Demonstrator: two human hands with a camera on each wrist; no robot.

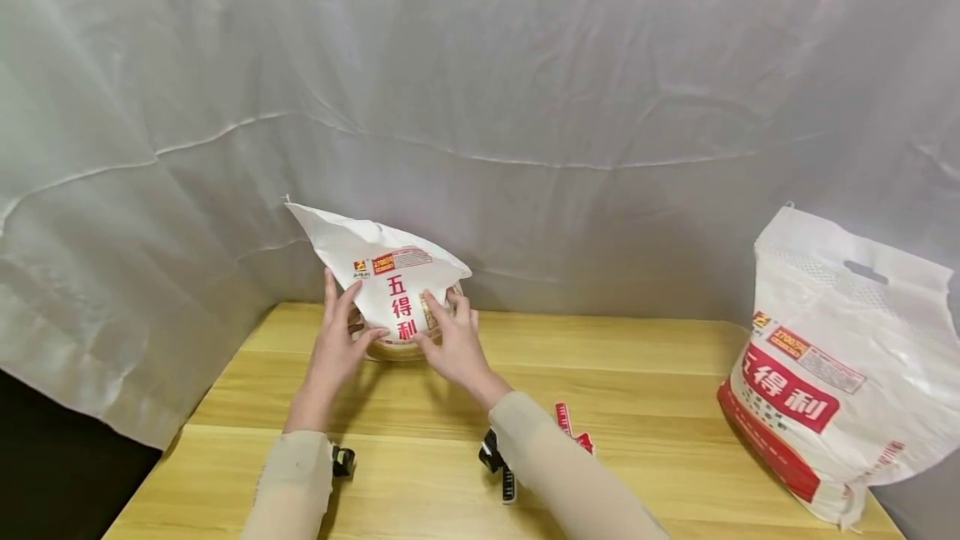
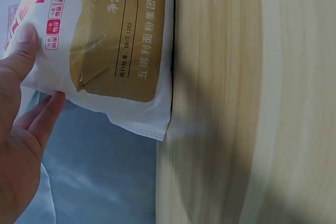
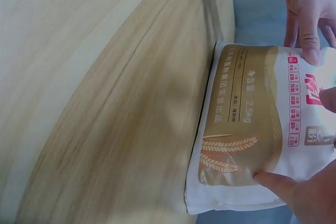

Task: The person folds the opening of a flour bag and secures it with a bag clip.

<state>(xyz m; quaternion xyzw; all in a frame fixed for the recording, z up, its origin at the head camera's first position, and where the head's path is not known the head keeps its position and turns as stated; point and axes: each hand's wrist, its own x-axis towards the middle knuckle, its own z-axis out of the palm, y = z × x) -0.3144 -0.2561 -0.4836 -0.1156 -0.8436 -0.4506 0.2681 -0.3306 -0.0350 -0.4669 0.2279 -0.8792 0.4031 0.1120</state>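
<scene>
A white flour bag (image 1: 397,273) with red lettering stands at the back of the table, its loose top leaning left. My left hand (image 1: 334,350) grips its left side, thumb on the front and fingers round the edge. On the opposite side my right hand (image 1: 459,348) holds the bag, thumb and a finger spread over the front. In the left wrist view the gold lower panel of the flour bag (image 2: 126,35) reaches down to the tabletop. The right wrist view has both the left hand (image 3: 310,17) and the right hand (image 3: 315,195) on the bag (image 3: 247,108).
A bigger white and red flour bag (image 1: 817,390) with a handle slot stands at the table's right end. Small red pieces (image 1: 564,418) and a black strip (image 1: 508,486) with white marks lie near my right forearm. A grey curtain (image 1: 600,215) hangs behind the wooden table (image 1: 660,365).
</scene>
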